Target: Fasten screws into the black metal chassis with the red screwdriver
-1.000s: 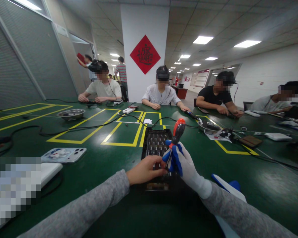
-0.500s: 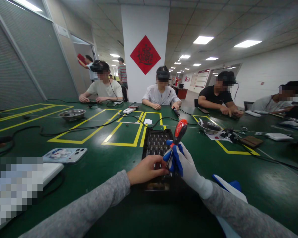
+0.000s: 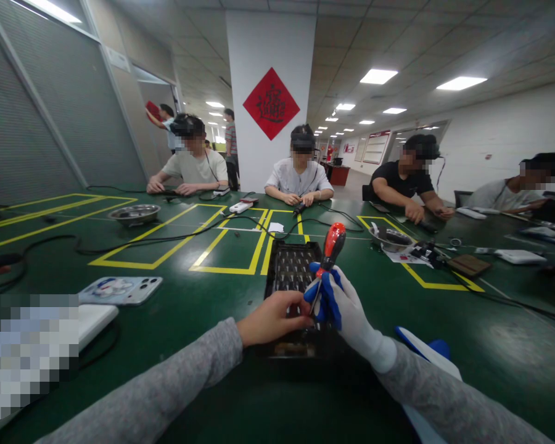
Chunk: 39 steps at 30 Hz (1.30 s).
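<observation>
My right hand (image 3: 340,305), in a white glove with blue fingertips, grips a screwdriver with a red and black handle (image 3: 332,245). The handle tilts up and to the right, and the thin shaft points down at a black tray (image 3: 290,266) of small parts. My bare left hand (image 3: 272,317) lies curled on the near part of that tray, its fingertips pinched close to the screwdriver tip. What the fingers pinch is too small to make out.
A phone in a clear case (image 3: 120,290) and a white device (image 3: 95,320) lie at the left. Black cables (image 3: 134,240) cross the green table. A metal bowl (image 3: 134,213) stands far left, another (image 3: 386,236) right. Several people sit opposite. A glove (image 3: 425,351) lies by my right forearm.
The screwdriver handle has tilted slightly and my hands have barely shifted. The person opposite in the white shirt has drawn both hands together.
</observation>
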Tool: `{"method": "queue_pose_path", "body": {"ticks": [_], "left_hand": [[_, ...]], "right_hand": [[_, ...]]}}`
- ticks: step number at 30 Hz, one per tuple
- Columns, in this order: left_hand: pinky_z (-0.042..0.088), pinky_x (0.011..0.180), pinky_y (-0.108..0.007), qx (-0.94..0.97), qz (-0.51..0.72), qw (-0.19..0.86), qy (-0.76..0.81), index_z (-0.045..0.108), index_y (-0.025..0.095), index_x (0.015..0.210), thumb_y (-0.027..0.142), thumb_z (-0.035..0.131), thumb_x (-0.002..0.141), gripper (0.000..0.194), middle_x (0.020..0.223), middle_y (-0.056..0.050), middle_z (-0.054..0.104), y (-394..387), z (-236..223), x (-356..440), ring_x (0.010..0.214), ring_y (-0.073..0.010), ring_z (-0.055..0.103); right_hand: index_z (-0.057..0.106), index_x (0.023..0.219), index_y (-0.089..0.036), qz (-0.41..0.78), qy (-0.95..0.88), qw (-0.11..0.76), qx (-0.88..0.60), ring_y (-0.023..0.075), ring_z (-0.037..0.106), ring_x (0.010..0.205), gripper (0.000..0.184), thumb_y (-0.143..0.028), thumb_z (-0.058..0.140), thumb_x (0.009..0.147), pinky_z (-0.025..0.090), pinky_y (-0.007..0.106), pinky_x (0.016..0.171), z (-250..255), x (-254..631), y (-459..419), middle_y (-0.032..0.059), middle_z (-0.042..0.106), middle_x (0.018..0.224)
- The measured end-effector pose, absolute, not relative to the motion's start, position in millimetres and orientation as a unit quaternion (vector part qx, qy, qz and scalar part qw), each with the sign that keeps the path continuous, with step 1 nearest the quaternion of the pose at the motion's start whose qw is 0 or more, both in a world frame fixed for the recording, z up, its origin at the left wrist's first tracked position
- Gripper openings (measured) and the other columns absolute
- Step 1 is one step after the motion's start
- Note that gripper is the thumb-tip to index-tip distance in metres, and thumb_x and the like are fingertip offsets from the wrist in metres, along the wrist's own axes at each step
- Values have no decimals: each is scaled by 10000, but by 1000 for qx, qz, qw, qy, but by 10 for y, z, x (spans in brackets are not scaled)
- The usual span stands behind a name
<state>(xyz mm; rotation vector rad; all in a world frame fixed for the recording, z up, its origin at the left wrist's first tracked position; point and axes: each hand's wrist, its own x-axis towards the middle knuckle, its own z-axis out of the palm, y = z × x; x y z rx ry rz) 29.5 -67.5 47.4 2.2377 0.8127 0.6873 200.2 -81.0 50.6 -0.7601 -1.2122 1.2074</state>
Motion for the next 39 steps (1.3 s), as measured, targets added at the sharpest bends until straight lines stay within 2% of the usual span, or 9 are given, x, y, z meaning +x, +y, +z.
{"method": "queue_pose_path", "body": {"ticks": [8,15,21,27,33,39], "left_hand": [[427,760,-247,864,270,340,256,603,127,842,242,513,856,147,840,-24,621,-659,447,281,779,-129,560],[438,702,-236,853,274,327,299,588,132,812,285,571,817,155,782,-5,604,-665,452,292,723,-124,547],[436,801,-253,866,268,354,230,608,127,842,215,511,856,132,869,-31,634,-668,477,280,821,-134,576],[439,694,-235,858,268,335,282,595,127,812,257,565,820,134,794,-7,613,-668,465,289,717,-125,550],[431,794,-249,868,263,352,233,621,125,860,212,519,852,134,869,-29,637,-676,488,278,814,-135,570],[436,695,-232,859,258,336,288,597,125,820,271,553,830,153,808,-13,622,-673,477,291,726,-126,551]], "right_hand": [[546,1057,-163,511,-533,573,-357,105,529,528,361,-448,505,839,441,225,485,526,2011,-815,12,614,708],[532,1113,-197,500,-527,590,-351,109,547,548,385,-458,512,832,462,236,505,518,2013,-817,5,620,733],[581,1041,-181,486,-527,587,-376,116,530,505,422,-509,558,776,442,242,461,511,2017,-808,14,628,699],[562,1090,-181,495,-518,586,-379,129,548,551,439,-490,565,777,446,245,476,505,2015,-811,19,627,720],[571,1044,-163,502,-530,573,-372,118,520,524,407,-486,540,798,433,249,483,538,2011,-824,18,613,688],[579,1015,-165,496,-524,584,-372,123,535,561,408,-490,578,769,437,242,515,540,2015,-817,0,602,663]]}}
